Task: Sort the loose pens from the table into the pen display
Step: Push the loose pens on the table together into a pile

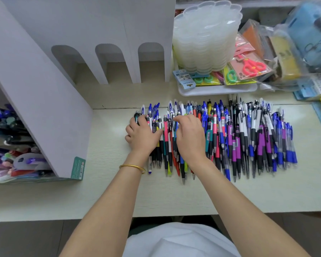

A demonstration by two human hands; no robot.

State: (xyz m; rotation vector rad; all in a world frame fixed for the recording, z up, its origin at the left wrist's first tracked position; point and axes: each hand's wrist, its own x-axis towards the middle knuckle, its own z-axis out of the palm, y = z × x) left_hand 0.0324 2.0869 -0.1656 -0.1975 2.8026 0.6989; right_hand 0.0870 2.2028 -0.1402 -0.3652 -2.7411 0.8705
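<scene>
A wide pile of loose pens [239, 138], blue, purple, black, red and white, lies in a row across the pale table [107, 193]. My left hand [143, 135] is at the pile's left end, fingers curled over the far side of a bunch of pens and thumb pressed across them. Just to its right, my right hand [190, 139] lies on the pens with bent fingers; its underside is hidden. The lavender pen display [50, 101] stands at the left, with three arched slots at the back and pens stored in its side compartments [9, 145].
A white tray [217, 90] behind the pile carries a stack of clear scalloped lids, packaged scissors and plastic bags. Blue packets lie at the far right edge. The table's front edge runs below my forearms. A gold bangle is on my left wrist.
</scene>
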